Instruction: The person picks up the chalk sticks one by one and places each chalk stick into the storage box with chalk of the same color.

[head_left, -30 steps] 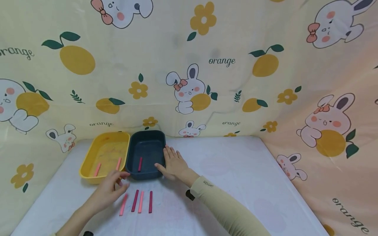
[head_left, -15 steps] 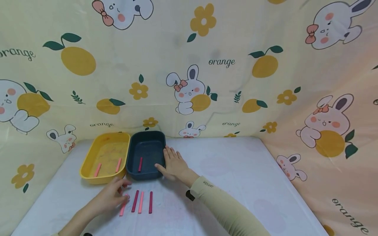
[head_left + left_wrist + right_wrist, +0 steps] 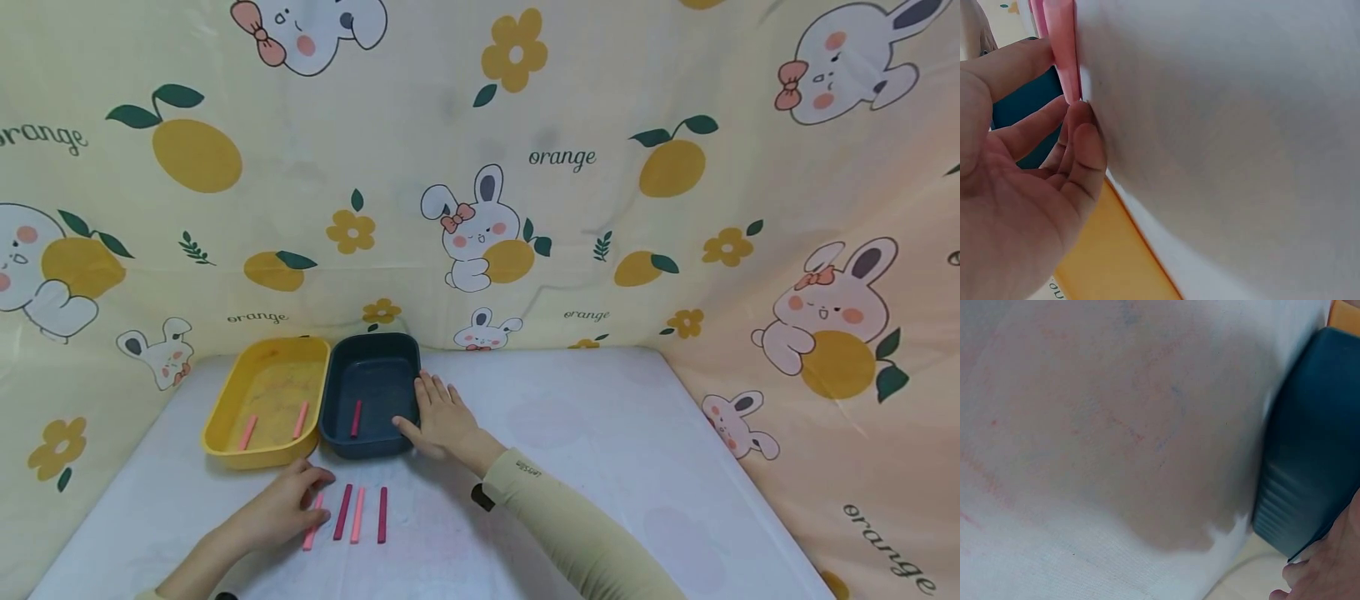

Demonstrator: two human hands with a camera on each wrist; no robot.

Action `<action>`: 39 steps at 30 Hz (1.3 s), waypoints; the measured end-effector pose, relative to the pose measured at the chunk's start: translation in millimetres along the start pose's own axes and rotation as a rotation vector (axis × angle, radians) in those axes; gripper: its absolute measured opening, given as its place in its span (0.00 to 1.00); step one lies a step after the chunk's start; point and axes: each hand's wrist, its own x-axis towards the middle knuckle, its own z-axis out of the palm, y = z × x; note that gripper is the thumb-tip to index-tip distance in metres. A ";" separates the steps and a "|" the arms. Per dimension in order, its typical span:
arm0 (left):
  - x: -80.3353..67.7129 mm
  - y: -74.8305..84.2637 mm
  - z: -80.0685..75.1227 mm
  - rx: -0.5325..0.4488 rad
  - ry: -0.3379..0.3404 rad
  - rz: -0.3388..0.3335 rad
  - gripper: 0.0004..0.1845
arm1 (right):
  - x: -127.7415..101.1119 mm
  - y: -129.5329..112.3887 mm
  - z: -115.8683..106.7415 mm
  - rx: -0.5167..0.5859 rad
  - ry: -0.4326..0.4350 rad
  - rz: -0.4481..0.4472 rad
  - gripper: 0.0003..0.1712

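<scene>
My left hand (image 3: 311, 493) is low on the white table, its thumb and fingertips (image 3: 1084, 134) pinching the top end of a light pink stick (image 3: 309, 535), which still lies on the cloth. To its right lie three more sticks side by side: a dark red stick (image 3: 342, 511), a pink stick (image 3: 357, 514) and another dark red stick (image 3: 382, 514). My right hand (image 3: 437, 410) rests flat on the table, fingers straight, against the right side of the dark blue tray (image 3: 405, 367). That tray holds one dark red stick (image 3: 356, 418).
A yellow tray (image 3: 225, 408) stands against the blue tray's left side and holds two pink sticks (image 3: 247, 432). The blue tray's wall (image 3: 1310, 456) also shows in the right wrist view. A patterned cloth backdrop (image 3: 562, 158) rises behind and to the right of the table.
My left hand has come back from the trays' front edge and down onto the leftmost pink stick. The right hand and the other sticks have stayed put.
</scene>
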 end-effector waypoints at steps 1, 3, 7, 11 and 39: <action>-0.5 0.0 0.1 -0.001 0.000 0.001 0.25 | 0.1 0.1 0.6 0.002 0.002 0.000 0.52; -1.2 0.4 0.2 -0.011 0.000 -0.007 0.24 | 0.1 0.1 1.1 0.004 0.004 0.000 0.52; -1.6 2.3 -0.4 -0.022 0.001 -0.010 0.24 | -0.4 -0.2 0.9 0.004 0.005 -0.002 0.51; -0.5 3.9 -0.9 -0.023 0.004 -0.016 0.22 | 0.4 -0.3 1.2 -0.005 0.009 -0.001 0.51; -3.0 1.7 -0.9 -0.048 0.019 -0.028 0.13 | -0.3 -1.9 -0.7 -0.014 0.001 0.002 0.51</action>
